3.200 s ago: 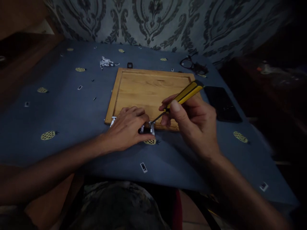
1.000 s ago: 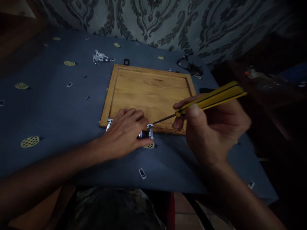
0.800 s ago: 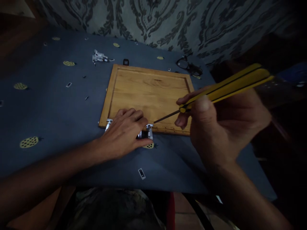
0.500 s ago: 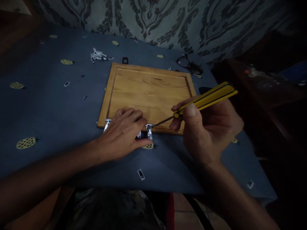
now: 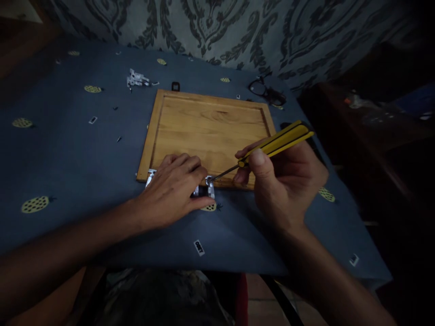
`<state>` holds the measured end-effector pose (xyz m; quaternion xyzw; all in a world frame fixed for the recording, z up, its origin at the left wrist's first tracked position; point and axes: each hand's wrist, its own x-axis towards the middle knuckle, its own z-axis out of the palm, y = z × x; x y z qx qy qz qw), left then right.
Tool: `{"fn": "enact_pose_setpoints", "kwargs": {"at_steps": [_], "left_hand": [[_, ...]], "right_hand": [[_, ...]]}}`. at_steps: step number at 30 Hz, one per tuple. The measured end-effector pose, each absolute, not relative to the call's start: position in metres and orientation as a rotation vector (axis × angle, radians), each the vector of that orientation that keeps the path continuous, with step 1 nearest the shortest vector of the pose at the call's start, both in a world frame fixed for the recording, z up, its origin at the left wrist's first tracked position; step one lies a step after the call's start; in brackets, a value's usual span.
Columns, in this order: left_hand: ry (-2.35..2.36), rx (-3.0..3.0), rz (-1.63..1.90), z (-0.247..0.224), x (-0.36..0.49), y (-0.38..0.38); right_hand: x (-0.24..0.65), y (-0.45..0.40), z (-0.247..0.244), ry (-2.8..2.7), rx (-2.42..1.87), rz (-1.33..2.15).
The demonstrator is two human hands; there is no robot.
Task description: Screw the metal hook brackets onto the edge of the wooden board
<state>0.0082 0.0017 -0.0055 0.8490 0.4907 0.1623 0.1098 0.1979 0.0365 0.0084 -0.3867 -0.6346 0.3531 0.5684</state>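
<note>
A framed wooden panel (image 5: 210, 131) lies on the blue patterned cloth. Metal hinge pieces sit along its near edge, one (image 5: 210, 188) near the middle and another (image 5: 150, 176) at the near left corner. My left hand (image 5: 175, 188) is closed over the hardware between them, its thumb beside the middle piece; what lies under the palm is hidden. In my right hand (image 5: 285, 181) is a yellow and black screwdriver (image 5: 278, 142), thumb pressed on its handle. Its shaft slants down left, with the tip at the middle metal piece.
Loose metal hinges (image 5: 137, 79) lie beyond the panel's far left corner, and small screws (image 5: 118, 139) to its left. Dark glasses (image 5: 267, 90) rest behind its far right corner. A patterned wall (image 5: 210, 27) rises behind the cloth-covered table (image 5: 68, 167).
My right hand and the screwdriver handle have shifted left, while the tip stays at the middle metal piece. My left hand has barely moved.
</note>
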Motion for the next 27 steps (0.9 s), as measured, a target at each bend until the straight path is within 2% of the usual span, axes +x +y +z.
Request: {"fn": "enact_pose_setpoints", "kwargs": {"at_steps": [8,19,27], "left_hand": [[1.45,2.493,0.484,-0.005,0.008,0.002],[1.441,2.485,0.465,-0.005,0.009,0.002],[1.446,2.504,0.471,-0.007,0.008,0.002]], "right_hand": [[0.199,0.036,0.011,-1.51,-0.892,0.881],[0.199,0.039,0.027,-1.603,-0.84,1.14],[0.2,0.04,0.032,-1.652,-0.841,1.036]]}}
